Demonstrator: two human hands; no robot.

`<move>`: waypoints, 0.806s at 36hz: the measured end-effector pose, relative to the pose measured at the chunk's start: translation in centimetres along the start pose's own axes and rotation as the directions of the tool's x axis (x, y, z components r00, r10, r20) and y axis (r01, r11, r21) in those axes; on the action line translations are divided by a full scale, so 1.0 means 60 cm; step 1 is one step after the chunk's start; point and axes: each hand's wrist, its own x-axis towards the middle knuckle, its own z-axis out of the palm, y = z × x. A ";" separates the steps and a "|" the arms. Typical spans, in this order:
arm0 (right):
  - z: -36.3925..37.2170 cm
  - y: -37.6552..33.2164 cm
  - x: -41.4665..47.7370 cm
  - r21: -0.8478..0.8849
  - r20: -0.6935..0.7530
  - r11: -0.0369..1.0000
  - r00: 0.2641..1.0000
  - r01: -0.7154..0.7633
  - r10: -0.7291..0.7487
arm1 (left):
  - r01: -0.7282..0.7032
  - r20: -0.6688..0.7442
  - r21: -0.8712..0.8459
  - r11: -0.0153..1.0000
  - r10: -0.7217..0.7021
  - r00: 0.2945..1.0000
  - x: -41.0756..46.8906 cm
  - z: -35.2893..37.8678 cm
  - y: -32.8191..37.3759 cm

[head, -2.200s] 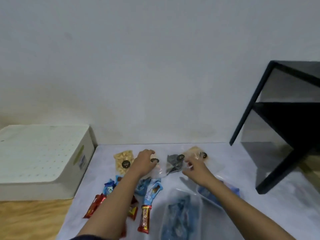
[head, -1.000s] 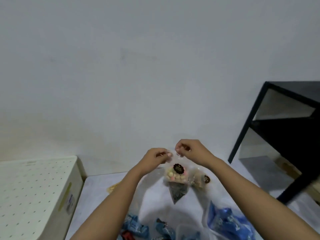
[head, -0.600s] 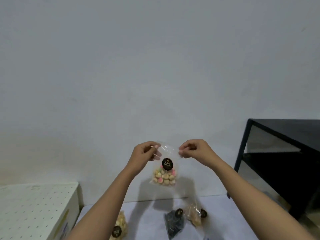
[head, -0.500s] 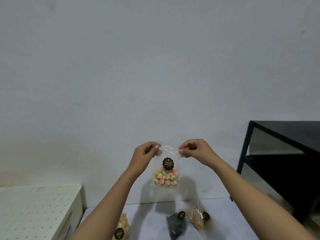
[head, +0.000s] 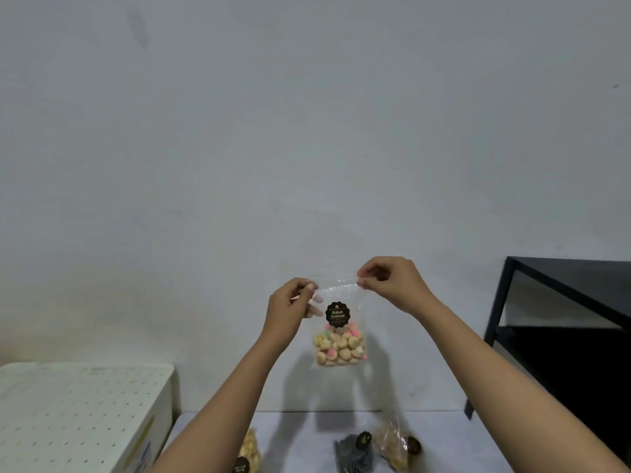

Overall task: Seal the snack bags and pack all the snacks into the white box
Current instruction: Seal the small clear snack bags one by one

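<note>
The fingers (head: pixel 309 291) of the left hand (head: pixel 290 308) and right hand (head: pixel 392 285) pinch the top corners of a clear biscuit bag (head: pixel 338 332), held up mid-seal. Three bags wait on the counter (head: pixel 307 438); the white box (head: pixel 78 414), far left, looks closed.

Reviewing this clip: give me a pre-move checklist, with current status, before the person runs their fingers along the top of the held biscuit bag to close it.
1. Both top corners pinched: left hand and right hand each grip the biscuit bag at its top edge: ok.
2. Bag hangs upright, biscuits settled at the bottom, clear of the strip: ok.
3. Top edge stretched straight between the hands: ok, though it slopes up toward the right.
4. Seal already pressed shut: cannot tell.
5. White box open for packing: not ok, lid on.
6. Other bags on the table sealed: cannot tell.
</note>
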 end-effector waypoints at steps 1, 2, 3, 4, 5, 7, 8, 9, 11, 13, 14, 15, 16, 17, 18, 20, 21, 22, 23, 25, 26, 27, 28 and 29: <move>0.003 0.003 -0.002 0.051 -0.024 0.998 0.999 -0.028 0.030 | 0.002 -0.005 -0.016 1.000 -0.003 1.000 0.001 0.000 0.001; 0.005 0.005 -0.005 0.093 -0.038 0.994 0.997 -0.059 0.063 | 0.004 -0.004 -0.030 1.000 -0.004 1.000 0.001 -0.001 0.002; 0.008 0.009 -0.007 0.126 -0.045 0.988 0.994 -0.089 0.095 | 0.005 0.001 -0.043 0.999 -0.005 1.000 0.001 -0.001 0.002; 0.010 0.013 -0.009 0.155 -0.047 0.982 0.992 -0.111 0.119 | 0.006 0.007 -0.055 0.998 -0.006 1.000 0.001 -0.002 0.002; 0.013 0.016 -0.011 0.182 -0.046 0.975 0.990 -0.125 0.136 | 0.007 0.014 -0.064 0.998 -0.006 1.000 0.000 -0.002 0.001; 0.017 0.021 -0.014 0.236 -0.027 0.962 0.989 -0.138 0.148 | 0.013 0.023 -0.076 0.997 -0.012 1.000 0.000 -0.004 -0.003; 0.019 0.024 -0.016 0.258 -0.015 0.956 0.989 -0.138 0.147 | 0.016 0.024 -0.083 0.996 -0.015 1.000 0.001 -0.005 -0.005; 0.020 0.026 -0.017 0.268 -0.005 0.954 0.990 -0.137 0.144 | 0.016 0.025 -0.089 0.996 -0.014 1.000 0.002 -0.006 -0.007; 0.020 0.030 -0.018 0.236 0.011 0.962 0.991 -0.135 0.136 | 0.002 0.026 -0.091 0.996 0.001 1.000 0.007 -0.006 -0.010; 0.022 0.034 -0.018 0.171 0.017 0.976 0.991 -0.133 0.132 | -0.020 0.026 -0.068 0.997 0.022 0.999 0.010 -0.004 -0.011; 0.023 0.035 -0.017 0.146 0.011 0.981 0.991 -0.130 0.130 | -0.028 0.024 -0.055 0.998 0.029 0.999 0.012 -0.001 -0.012; 0.024 0.036 -0.017 0.131 0.001 0.984 0.992 -0.123 0.124 | -0.033 0.020 -0.049 0.998 0.034 0.999 0.013 0.002 -0.013; 0.026 0.037 -0.017 0.128 -0.011 0.985 0.993 -0.115 0.117 | -0.038 0.015 -0.050 0.998 0.039 0.999 0.013 0.005 -0.015; 0.027 0.038 -0.017 0.137 -0.021 0.984 0.993 -0.111 0.115 | -0.045 0.008 -0.058 0.997 0.045 0.999 0.013 0.008 -0.016; 0.029 0.039 -0.018 0.154 -0.023 0.982 0.993 -0.114 0.119 | -0.053 0.000 -0.065 0.996 0.053 0.999 0.013 0.010 -0.017; 0.034 0.041 -0.020 0.179 0.001 0.974 0.990 -0.141 0.143 | -0.069 -0.005 -0.063 0.996 0.069 0.998 0.014 0.014 -0.022; 0.039 0.040 -0.021 0.175 0.027 0.972 0.987 -0.158 0.156 | -0.074 0.004 -0.051 0.996 0.074 0.997 0.014 0.016 -0.024; 0.043 0.040 -0.023 0.155 0.055 0.973 0.985 -0.169 0.162 | -0.077 0.020 -0.036 0.996 0.078 0.997 0.013 0.019 -0.025; 0.048 0.040 -0.024 0.131 0.076 0.977 0.985 -0.166 0.157 | -0.080 0.034 -0.026 0.996 0.081 0.996 0.012 0.021 -0.026; 0.055 0.041 -0.025 0.110 0.085 0.983 0.987 -0.147 0.138 | -0.077 0.049 -0.034 0.996 0.078 0.996 0.010 0.023 -0.029; 0.058 0.042 -0.025 0.107 0.077 0.984 0.988 -0.140 0.132 | -0.072 0.057 -0.046 0.996 0.075 0.996 0.010 0.021 -0.030; 0.059 0.043 -0.025 0.096 0.069 0.986 0.989 -0.135 0.129 | -0.067 0.070 -0.059 0.996 0.071 0.995 0.008 0.019 -0.031; 0.060 0.044 -0.025 0.081 0.066 0.988 0.990 -0.132 0.127 | -0.060 0.084 -0.070 0.996 0.066 0.994 0.007 0.017 -0.033; 0.062 0.044 -0.025 0.064 0.069 0.989 0.990 -0.130 0.126 | -0.052 0.098 -0.079 0.996 0.059 0.993 0.006 0.014 -0.034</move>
